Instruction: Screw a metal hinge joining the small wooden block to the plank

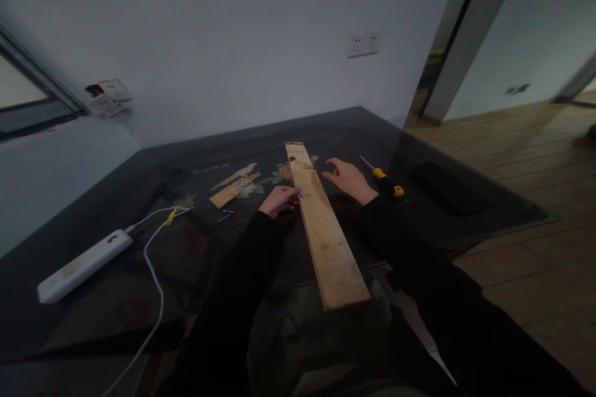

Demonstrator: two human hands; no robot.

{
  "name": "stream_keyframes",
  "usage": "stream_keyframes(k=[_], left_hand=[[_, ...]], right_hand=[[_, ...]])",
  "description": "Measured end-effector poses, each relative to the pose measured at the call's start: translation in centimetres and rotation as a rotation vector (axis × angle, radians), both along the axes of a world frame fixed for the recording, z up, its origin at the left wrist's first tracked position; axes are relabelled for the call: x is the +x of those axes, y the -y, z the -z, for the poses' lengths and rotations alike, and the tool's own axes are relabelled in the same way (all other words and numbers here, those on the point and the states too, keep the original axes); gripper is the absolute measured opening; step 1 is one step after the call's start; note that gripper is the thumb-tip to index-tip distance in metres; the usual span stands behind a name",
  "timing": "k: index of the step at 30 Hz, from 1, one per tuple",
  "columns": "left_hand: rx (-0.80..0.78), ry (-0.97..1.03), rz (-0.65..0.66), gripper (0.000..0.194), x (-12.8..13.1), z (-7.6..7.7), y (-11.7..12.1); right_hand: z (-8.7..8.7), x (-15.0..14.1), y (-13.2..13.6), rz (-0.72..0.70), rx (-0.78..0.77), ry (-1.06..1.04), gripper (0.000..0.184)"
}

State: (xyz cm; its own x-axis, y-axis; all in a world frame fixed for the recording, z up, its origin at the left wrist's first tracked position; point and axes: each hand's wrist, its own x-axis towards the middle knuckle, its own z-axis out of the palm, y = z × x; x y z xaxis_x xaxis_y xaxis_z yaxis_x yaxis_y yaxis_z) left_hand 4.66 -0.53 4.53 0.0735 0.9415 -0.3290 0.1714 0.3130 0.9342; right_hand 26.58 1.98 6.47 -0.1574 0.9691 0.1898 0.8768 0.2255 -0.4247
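A long wooden board (326,236) lies lengthwise before me, its near end sticking out past the table edge over my lap. My left hand (279,200) is at the board's left edge, fingers pinched on a small shiny metal piece (300,192) that touches the wood; its exact kind is too small to tell. To the right of the board, my right hand (348,180) hovers with thumb and fingers apart, holding nothing. A screwdriver (382,178) with a yellow and black handle lies beyond that hand, its shaft pointing toward the wall.
On the dark table (195,285), a small wood block (225,196) and a couple of screws or nails (226,215) lie at left. Further left sits a white power strip (86,265) with a cable (156,279). A dark flat object (447,188) lies at right.
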Motion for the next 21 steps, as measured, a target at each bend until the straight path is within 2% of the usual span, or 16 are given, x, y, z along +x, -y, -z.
stream_keyframes(k=[3, 4, 6, 9, 12, 18, 21], left_hand=[[0.007, -0.002, 0.003, 0.017, 0.0, 0.1, -0.1], [0.01, -0.002, 0.0, 0.016, 0.0, 0.2, -0.1], [0.02, -0.011, -0.008, 0.015, 0.0, 0.3, -0.2], [0.035, -0.047, -0.017, 0.017, 0.1, 0.5, -0.3], [0.032, -0.057, -0.022, 0.019, 0.1, 0.7, -0.4], [0.018, -0.075, -0.024, 0.014, 0.2, 0.9, -0.7], [0.021, -0.075, -0.009, 0.014, 0.1, 1.2, -1.0]], right_hand=[[-0.5, 3.9, -0.5, 0.243, 0.141, 0.119, 0.045], [-0.4, 5.2, -0.6, 0.308, 0.13, 0.163, 0.048], [0.0, 7.4, -0.6, 0.349, 0.049, 0.227, 0.056], [1.1, 9.3, -0.7, 0.353, -0.075, 0.255, 0.061], [2.0, 10.0, -0.9, 0.317, -0.134, 0.274, 0.059], [2.6, 10.2, -0.9, 0.279, -0.153, 0.271, 0.058], [2.2, 10.1, -0.7, 0.293, -0.084, 0.227, 0.053]])
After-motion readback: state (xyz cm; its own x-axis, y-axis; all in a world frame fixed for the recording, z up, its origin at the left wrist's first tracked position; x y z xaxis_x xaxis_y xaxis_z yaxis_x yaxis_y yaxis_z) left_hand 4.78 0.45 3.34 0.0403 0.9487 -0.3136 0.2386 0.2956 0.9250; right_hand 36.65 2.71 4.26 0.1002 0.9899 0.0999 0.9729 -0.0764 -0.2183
